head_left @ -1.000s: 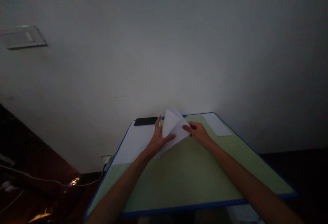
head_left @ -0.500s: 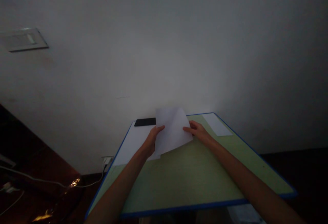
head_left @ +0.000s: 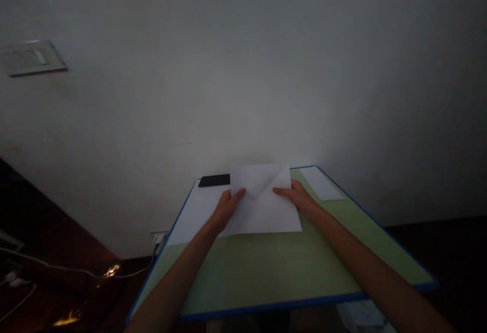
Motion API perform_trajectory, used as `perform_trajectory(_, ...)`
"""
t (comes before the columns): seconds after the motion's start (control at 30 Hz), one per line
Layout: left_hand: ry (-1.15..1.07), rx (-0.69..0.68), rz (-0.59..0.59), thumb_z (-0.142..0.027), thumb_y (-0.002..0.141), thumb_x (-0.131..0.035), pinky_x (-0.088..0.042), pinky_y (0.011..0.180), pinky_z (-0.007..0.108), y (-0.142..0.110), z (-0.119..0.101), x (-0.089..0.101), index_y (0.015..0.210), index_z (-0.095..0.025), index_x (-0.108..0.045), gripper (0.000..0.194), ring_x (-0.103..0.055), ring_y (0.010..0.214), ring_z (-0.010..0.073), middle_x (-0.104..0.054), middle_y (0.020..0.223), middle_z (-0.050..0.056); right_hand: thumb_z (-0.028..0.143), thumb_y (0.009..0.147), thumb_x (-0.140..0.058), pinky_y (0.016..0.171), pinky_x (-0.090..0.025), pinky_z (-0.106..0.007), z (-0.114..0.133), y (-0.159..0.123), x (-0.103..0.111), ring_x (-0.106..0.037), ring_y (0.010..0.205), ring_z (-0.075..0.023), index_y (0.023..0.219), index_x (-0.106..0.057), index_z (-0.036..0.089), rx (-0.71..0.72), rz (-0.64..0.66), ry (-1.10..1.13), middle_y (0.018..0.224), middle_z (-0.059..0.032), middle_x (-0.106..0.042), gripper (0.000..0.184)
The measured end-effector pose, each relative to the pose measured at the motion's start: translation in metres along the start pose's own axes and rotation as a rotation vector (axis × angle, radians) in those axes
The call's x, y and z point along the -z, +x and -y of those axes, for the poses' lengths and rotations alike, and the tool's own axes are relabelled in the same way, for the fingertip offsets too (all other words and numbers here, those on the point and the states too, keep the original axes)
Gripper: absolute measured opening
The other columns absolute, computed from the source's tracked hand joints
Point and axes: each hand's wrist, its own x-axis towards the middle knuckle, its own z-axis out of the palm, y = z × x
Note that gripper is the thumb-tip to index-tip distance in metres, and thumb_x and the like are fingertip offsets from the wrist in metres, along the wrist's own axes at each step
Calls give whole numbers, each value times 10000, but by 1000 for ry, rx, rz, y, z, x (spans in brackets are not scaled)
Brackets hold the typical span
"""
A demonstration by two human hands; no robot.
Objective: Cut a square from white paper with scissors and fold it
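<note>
A sheet of white paper [head_left: 262, 213] with a diagonal crease is held above the table between my two hands. My left hand [head_left: 227, 205] grips its left edge, thumb on top and fingers hidden beneath. On the right edge, my right hand [head_left: 297, 196] pinches the sheet the same way, its thumb lying near the crease. More white paper [head_left: 192, 216] lies flat on the table's left side, partly covered by my left hand and the held sheet.
The green table [head_left: 266, 272] has a blue rim and stands against a grey wall [head_left: 243, 69]. A dark flat rectangular object [head_left: 214, 180] lies at the back left. A white paper strip [head_left: 321, 183] lies at the back right. A cable [head_left: 87, 273] runs to a wall socket [head_left: 159, 236].
The held sheet has turned from a slant to nearly square with the table and shows more of its surface. Both hands keep their hold at its sides; my right hand has shifted slightly right.
</note>
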Motion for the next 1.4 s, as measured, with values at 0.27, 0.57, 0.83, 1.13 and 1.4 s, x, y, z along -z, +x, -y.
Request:
perform_trajectory(0.27, 44, -19, -44, -506, 785, -714, -533, 669, 310, -3, -4, -1, 1009, -101, -720, 462, -699, 818, 254, -759, 978, 151, 296, 579, -848, 652, -554, -339, 8, -3, -2, -705, 707, -235, 893, -730, 151, 20, -54, 2, 895, -88, -777, 366)
perform_trajectory(0.57, -56, 2, -51, -548, 735, -726, -497, 565, 273, 2, -2, 0, 915, -111, -706, 474, -643, 634, 183, -729, 811, 96, 280, 577, -849, 627, -554, -358, 14, 1, 8, -701, 682, -244, 890, -741, 157, 5, -139, -9, 874, -92, -777, 353)
perform_trajectory(0.83, 39, -106, -161, -614, 704, -710, -292, 442, 202, 3, -3, 3, 814, -130, -691, 497, -430, 472, 87, -545, 583, -17, 325, 626, -828, 627, -551, -333, 12, 4, 14, -708, 714, -240, 925, -743, 163, 52, -121, 19, 898, -92, -779, 351)
perform_trajectory(1.13, 166, -278, -242, -610, 750, -661, -326, 526, 222, 10, 1, 7, 734, -130, -686, 481, -474, 607, 132, -589, 663, 17, 488, 672, -796, 540, -476, -271, 5, 13, 26, -641, 594, -171, 980, -726, 141, 113, -19, -43, 798, -62, -755, 469)
perform_trajectory(1.4, 180, -295, -278, -599, 758, -664, -328, 522, 222, 11, 0, 6, 748, -148, -699, 452, -483, 629, 146, -606, 691, 27, 559, 775, -684, 517, -443, -240, 1, 12, 25, -612, 610, -156, 994, -708, 174, 152, -48, -99, 798, -35, -738, 444)
